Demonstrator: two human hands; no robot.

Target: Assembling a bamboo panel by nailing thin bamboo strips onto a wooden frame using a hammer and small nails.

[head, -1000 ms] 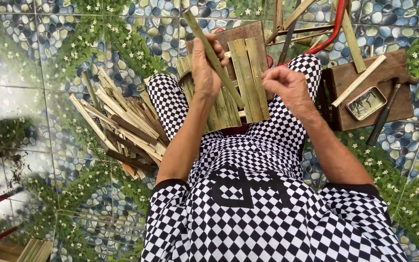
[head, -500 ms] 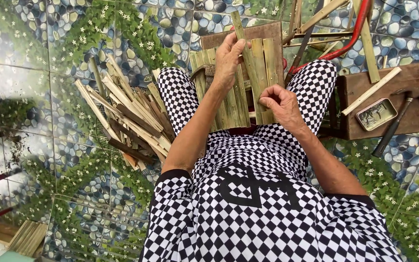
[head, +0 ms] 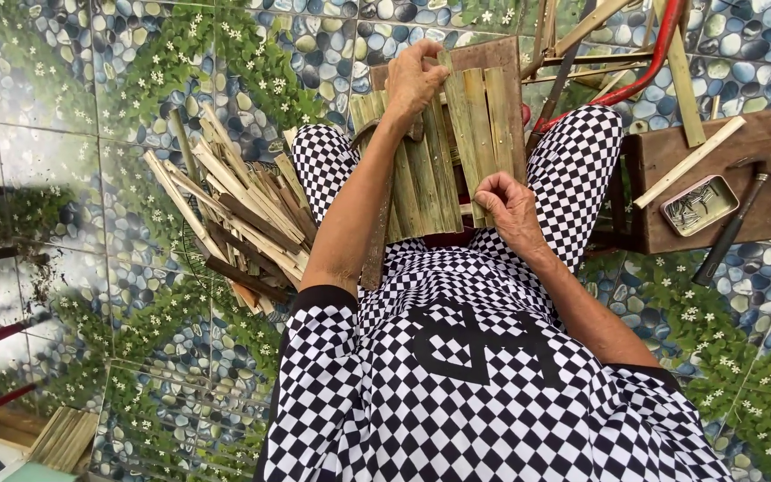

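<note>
Both hands keep a tight grip on the row of bamboo slats (head: 443,152) lying across the lap, the left hand (head: 414,78) clamping the far edge and the right hand (head: 509,203) pinching the near end, seemingly to hold the slats aligned.

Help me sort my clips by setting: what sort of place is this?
Probably a home craft spot on a tiled floor: a pile of split bamboo strips, a low wooden stool holding a tin of nails and a hammer.
</note>
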